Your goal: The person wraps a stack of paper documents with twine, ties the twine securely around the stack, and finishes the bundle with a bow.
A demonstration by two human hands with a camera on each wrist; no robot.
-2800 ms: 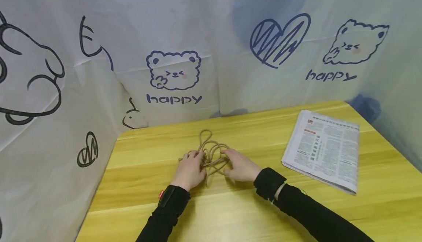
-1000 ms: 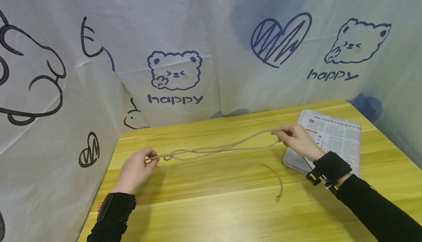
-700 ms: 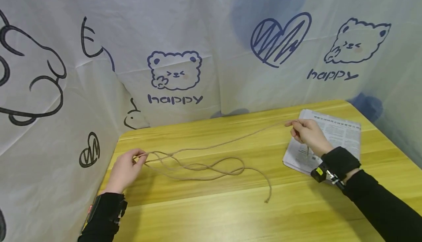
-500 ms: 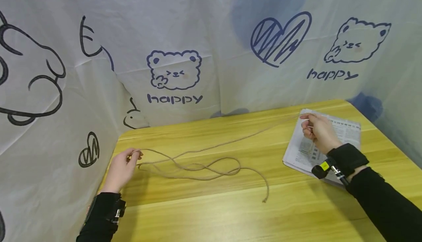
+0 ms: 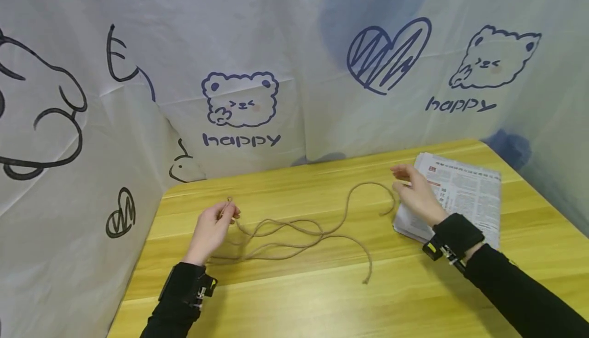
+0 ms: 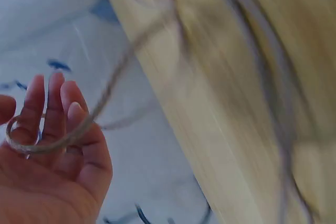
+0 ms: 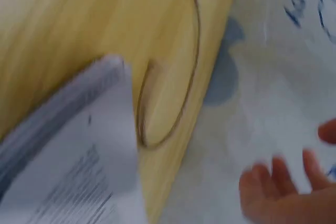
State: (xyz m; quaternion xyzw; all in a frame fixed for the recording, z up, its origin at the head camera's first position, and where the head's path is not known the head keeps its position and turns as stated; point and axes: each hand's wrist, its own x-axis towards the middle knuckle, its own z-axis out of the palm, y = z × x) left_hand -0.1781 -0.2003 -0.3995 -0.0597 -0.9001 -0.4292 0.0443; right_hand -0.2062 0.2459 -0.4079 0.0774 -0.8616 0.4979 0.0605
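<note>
A thin brown rope (image 5: 320, 234) lies in loose, crossing curves over the wooden table (image 5: 303, 297). At the left, my left hand (image 5: 211, 230) is raised over the table and pinches part of it, with a short end sticking up past the fingertips. In the left wrist view, the rope (image 6: 107, 90) runs in a loop across the palm of the left hand (image 6: 58, 166). My right hand (image 5: 420, 195) hovers by the newspaper's left edge, fingers bent loosely and holding nothing. Below it, one rope end curls on the table, also seen as a hook of rope (image 7: 197, 35) in the right wrist view.
A folded stack of newspaper (image 5: 467, 189) lies at the table's right, partly behind the right hand. White cloth (image 5: 313, 108) with printed bears and hearts hangs along the back and left edges of the table.
The rope went from a bundle to being stretched between both hands. The right hand has since released its end, which dropped to the table, and moved back left. The left hand moved right.
</note>
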